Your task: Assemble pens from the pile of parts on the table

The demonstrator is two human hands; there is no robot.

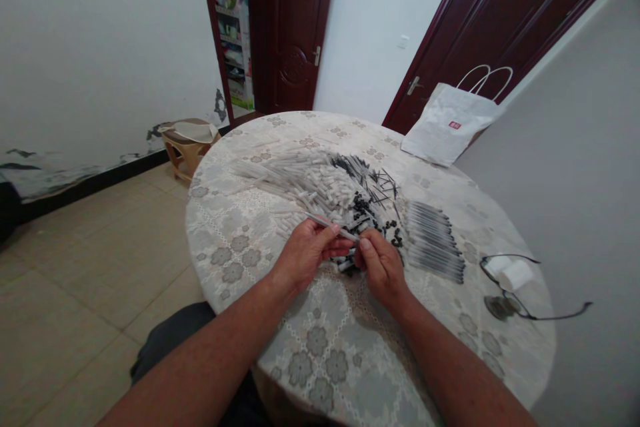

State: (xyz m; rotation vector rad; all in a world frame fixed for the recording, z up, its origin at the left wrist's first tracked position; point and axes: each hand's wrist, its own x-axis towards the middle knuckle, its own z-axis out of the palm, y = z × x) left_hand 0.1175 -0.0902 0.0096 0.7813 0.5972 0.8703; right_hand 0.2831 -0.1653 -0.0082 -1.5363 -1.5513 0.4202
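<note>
Forearms (220,337), one pinched tube (349,235)

The left hand (305,253) pinches the tube between thumb and fingers; the right hand (383,263) pinches its end. It slants between them, above the table (325,323). Just beyond lie white tubes (295,173) and black caps (361,205); right of the right hand, a row of sticks (433,240), then glasses (555,317).

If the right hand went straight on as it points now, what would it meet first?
Past the thin tube it holds, the right hand would likely meet the small black pieces, though its height above them is unclear.
</note>
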